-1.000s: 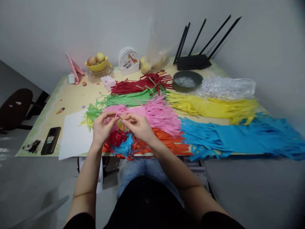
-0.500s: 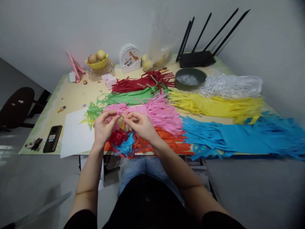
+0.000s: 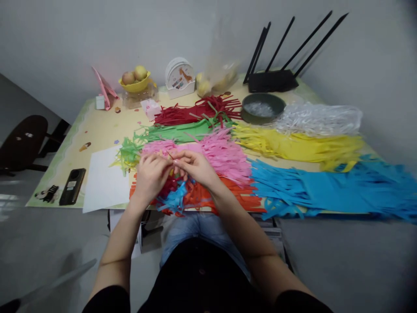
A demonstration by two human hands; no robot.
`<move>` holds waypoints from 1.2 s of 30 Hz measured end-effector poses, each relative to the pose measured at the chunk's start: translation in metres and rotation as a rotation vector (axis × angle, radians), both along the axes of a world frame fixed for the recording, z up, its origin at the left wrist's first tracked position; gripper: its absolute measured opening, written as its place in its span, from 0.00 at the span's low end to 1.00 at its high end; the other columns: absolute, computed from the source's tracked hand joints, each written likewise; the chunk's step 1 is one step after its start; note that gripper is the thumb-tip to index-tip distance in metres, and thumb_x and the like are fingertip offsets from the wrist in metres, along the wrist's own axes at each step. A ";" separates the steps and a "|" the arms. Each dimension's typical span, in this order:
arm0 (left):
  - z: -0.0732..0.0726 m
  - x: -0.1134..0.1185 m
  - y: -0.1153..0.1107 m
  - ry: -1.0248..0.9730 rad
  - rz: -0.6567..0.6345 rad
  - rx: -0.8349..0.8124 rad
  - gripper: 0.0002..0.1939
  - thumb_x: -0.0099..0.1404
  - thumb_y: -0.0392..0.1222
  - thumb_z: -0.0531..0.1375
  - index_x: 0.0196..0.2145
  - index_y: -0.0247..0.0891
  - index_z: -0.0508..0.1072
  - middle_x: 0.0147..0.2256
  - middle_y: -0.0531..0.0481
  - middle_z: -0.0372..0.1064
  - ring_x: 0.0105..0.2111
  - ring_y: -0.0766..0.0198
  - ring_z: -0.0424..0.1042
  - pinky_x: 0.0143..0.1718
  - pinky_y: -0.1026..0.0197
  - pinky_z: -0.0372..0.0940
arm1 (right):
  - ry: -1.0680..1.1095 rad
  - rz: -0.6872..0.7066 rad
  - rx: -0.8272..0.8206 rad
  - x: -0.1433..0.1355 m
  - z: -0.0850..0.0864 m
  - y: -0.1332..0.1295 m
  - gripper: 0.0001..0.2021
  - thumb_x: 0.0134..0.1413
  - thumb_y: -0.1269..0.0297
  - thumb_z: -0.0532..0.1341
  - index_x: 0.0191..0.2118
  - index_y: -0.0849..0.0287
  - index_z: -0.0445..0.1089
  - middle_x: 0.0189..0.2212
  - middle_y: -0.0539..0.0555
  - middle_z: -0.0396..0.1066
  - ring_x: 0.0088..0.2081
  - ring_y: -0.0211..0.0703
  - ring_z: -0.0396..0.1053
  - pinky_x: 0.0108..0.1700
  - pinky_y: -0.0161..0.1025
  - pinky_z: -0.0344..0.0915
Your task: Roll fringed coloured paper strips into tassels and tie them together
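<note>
My left hand (image 3: 152, 174) is closed, fingertips pressed together and touching those of my right hand (image 3: 197, 168). A thin dark strand (image 3: 170, 154) sticks up from the pinched fingers of the right hand; its exact kind is too small to tell. What the left fingers grip is hidden. Just beneath both hands lies a bunch of colored paper strips, with blue strips (image 3: 176, 198) in front and red ones partly covered. Around them are pink fringed paper (image 3: 224, 154), orange fringed paper (image 3: 237, 195) and a tuft of light green strips (image 3: 127, 152).
Green (image 3: 182, 131), dark red (image 3: 182, 115), yellow (image 3: 299, 147) and blue fringed paper (image 3: 339, 189) spread across the table. A dark round bowl (image 3: 280, 108), clear plastic strips (image 3: 322, 118) and a router (image 3: 273, 81) stand behind. White paper (image 3: 106, 182) and a phone (image 3: 72, 187) lie left.
My left hand has moved right and turned its back upward, so its fingertips now meet my right hand's. The right hand has barely shifted. The view has moved slightly.
</note>
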State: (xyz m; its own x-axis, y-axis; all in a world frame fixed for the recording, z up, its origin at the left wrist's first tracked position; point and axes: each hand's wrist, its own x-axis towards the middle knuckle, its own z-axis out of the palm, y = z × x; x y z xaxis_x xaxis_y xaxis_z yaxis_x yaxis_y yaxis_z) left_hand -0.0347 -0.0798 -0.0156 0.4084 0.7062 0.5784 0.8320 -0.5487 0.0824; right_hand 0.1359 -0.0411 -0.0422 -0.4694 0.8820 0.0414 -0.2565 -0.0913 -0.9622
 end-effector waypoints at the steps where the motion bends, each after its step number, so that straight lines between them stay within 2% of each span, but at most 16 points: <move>1: -0.002 0.000 -0.001 0.054 -0.005 0.010 0.06 0.71 0.40 0.58 0.37 0.39 0.75 0.33 0.48 0.78 0.37 0.58 0.72 0.46 0.53 0.61 | -0.048 -0.012 0.024 0.002 -0.001 0.000 0.20 0.49 0.48 0.67 0.39 0.59 0.67 0.20 0.46 0.70 0.18 0.33 0.64 0.17 0.30 0.60; 4: -0.011 0.001 -0.005 0.168 -0.020 0.016 0.08 0.72 0.38 0.57 0.35 0.38 0.74 0.32 0.47 0.77 0.37 0.57 0.71 0.45 0.52 0.62 | -0.257 -0.020 0.124 0.008 -0.002 -0.002 0.11 0.57 0.55 0.61 0.36 0.58 0.68 0.20 0.47 0.70 0.17 0.35 0.65 0.17 0.31 0.59; 7: -0.020 0.003 -0.007 0.191 -0.014 0.000 0.10 0.72 0.39 0.56 0.34 0.37 0.74 0.31 0.46 0.75 0.36 0.57 0.70 0.43 0.54 0.62 | -0.452 0.025 0.212 0.012 -0.002 -0.002 0.06 0.60 0.62 0.57 0.34 0.57 0.67 0.22 0.49 0.71 0.19 0.37 0.67 0.21 0.33 0.62; 10: -0.027 0.008 -0.010 0.165 -0.006 -0.023 0.12 0.73 0.40 0.55 0.34 0.37 0.74 0.29 0.46 0.73 0.34 0.57 0.70 0.39 0.55 0.63 | -0.535 -0.078 0.343 0.012 -0.004 -0.004 0.05 0.60 0.66 0.57 0.32 0.57 0.65 0.21 0.49 0.70 0.21 0.37 0.66 0.26 0.34 0.61; 12: -0.028 0.007 -0.010 0.127 -0.022 -0.077 0.11 0.73 0.40 0.55 0.34 0.37 0.75 0.28 0.46 0.73 0.34 0.57 0.71 0.38 0.56 0.64 | -0.457 -0.220 0.359 0.009 -0.007 -0.005 0.05 0.62 0.65 0.56 0.34 0.56 0.64 0.18 0.46 0.66 0.19 0.36 0.63 0.27 0.34 0.60; 15: -0.022 -0.012 0.001 -0.032 -0.114 -0.194 0.09 0.72 0.43 0.57 0.38 0.39 0.76 0.34 0.46 0.77 0.39 0.58 0.74 0.43 0.56 0.67 | -0.106 -0.353 0.193 0.004 -0.008 -0.006 0.09 0.64 0.56 0.56 0.37 0.54 0.59 0.19 0.43 0.65 0.15 0.32 0.57 0.20 0.32 0.55; 17: -0.015 -0.037 0.020 -0.147 -0.045 -0.242 0.09 0.72 0.41 0.56 0.42 0.40 0.77 0.43 0.45 0.78 0.46 0.57 0.74 0.51 0.54 0.66 | 0.085 -0.354 0.087 0.002 -0.007 -0.007 0.14 0.61 0.50 0.59 0.38 0.53 0.58 0.22 0.42 0.67 0.14 0.30 0.55 0.15 0.30 0.52; 18: -0.014 -0.051 0.032 -0.163 0.074 -0.261 0.11 0.72 0.39 0.54 0.44 0.39 0.77 0.47 0.44 0.77 0.50 0.56 0.73 0.53 0.53 0.65 | 0.132 -0.345 0.065 0.002 -0.006 -0.007 0.16 0.58 0.48 0.62 0.38 0.53 0.58 0.23 0.42 0.68 0.14 0.30 0.55 0.14 0.30 0.51; 20: -0.014 -0.078 0.057 -0.013 0.318 -0.423 0.13 0.69 0.36 0.54 0.44 0.39 0.78 0.49 0.42 0.76 0.52 0.54 0.72 0.55 0.53 0.63 | 0.157 -0.318 0.061 0.003 -0.003 -0.009 0.19 0.55 0.46 0.64 0.37 0.54 0.59 0.22 0.42 0.67 0.13 0.29 0.56 0.13 0.29 0.53; 21: -0.017 -0.089 0.067 0.040 0.358 -0.494 0.12 0.67 0.35 0.55 0.42 0.38 0.79 0.47 0.41 0.77 0.50 0.52 0.73 0.53 0.53 0.64 | 0.157 -0.305 0.066 0.003 -0.001 -0.010 0.19 0.54 0.45 0.65 0.37 0.54 0.60 0.22 0.41 0.66 0.13 0.29 0.56 0.13 0.29 0.54; 24: -0.033 -0.112 0.082 0.139 0.405 -0.634 0.08 0.59 0.34 0.60 0.33 0.37 0.80 0.37 0.40 0.79 0.43 0.48 0.75 0.48 0.52 0.65 | 0.142 -0.268 0.075 0.004 0.002 -0.013 0.20 0.54 0.44 0.65 0.36 0.54 0.61 0.22 0.42 0.66 0.13 0.28 0.57 0.13 0.28 0.55; 27: -0.049 -0.123 0.077 0.163 0.461 -0.667 0.07 0.58 0.34 0.59 0.32 0.35 0.79 0.34 0.38 0.77 0.43 0.44 0.75 0.49 0.48 0.63 | 0.123 -0.260 0.094 0.003 0.003 -0.015 0.20 0.55 0.45 0.64 0.35 0.55 0.61 0.21 0.42 0.66 0.12 0.28 0.58 0.13 0.28 0.55; 29: -0.054 -0.131 0.072 0.146 0.488 -0.660 0.07 0.57 0.34 0.59 0.31 0.35 0.78 0.34 0.37 0.76 0.44 0.43 0.74 0.50 0.48 0.62 | 0.108 -0.260 0.108 0.003 0.003 -0.014 0.19 0.55 0.45 0.64 0.35 0.55 0.61 0.21 0.42 0.67 0.13 0.28 0.58 0.14 0.28 0.54; 31: -0.053 -0.141 0.070 0.104 0.500 -0.639 0.06 0.55 0.34 0.59 0.28 0.36 0.76 0.34 0.37 0.76 0.44 0.45 0.74 0.49 0.49 0.63 | 0.089 -0.260 0.117 0.002 0.003 -0.014 0.19 0.55 0.45 0.64 0.36 0.55 0.62 0.22 0.43 0.67 0.13 0.28 0.59 0.14 0.28 0.54; 33: -0.046 -0.150 0.072 0.035 0.506 -0.606 0.04 0.55 0.35 0.59 0.26 0.37 0.74 0.33 0.38 0.75 0.41 0.48 0.74 0.46 0.52 0.65 | 0.071 -0.260 0.135 0.002 0.003 -0.013 0.18 0.56 0.45 0.63 0.36 0.55 0.62 0.22 0.43 0.66 0.14 0.28 0.57 0.15 0.29 0.53; 36: -0.028 -0.155 0.073 -0.093 0.504 -0.533 0.07 0.58 0.39 0.57 0.32 0.38 0.74 0.34 0.42 0.75 0.38 0.54 0.73 0.42 0.56 0.67 | 0.017 -0.287 0.201 0.000 0.005 -0.013 0.15 0.57 0.50 0.63 0.35 0.56 0.63 0.22 0.44 0.66 0.19 0.30 0.60 0.21 0.30 0.57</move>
State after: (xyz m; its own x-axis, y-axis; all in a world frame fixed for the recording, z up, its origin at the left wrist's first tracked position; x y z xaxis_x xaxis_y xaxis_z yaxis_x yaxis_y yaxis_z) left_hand -0.1898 -0.0071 -0.0438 -0.0738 0.9899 0.1212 0.9492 0.0324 0.3131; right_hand 0.1354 -0.0542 -0.0373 -0.2014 0.9513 0.2333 -0.2604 0.1776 -0.9490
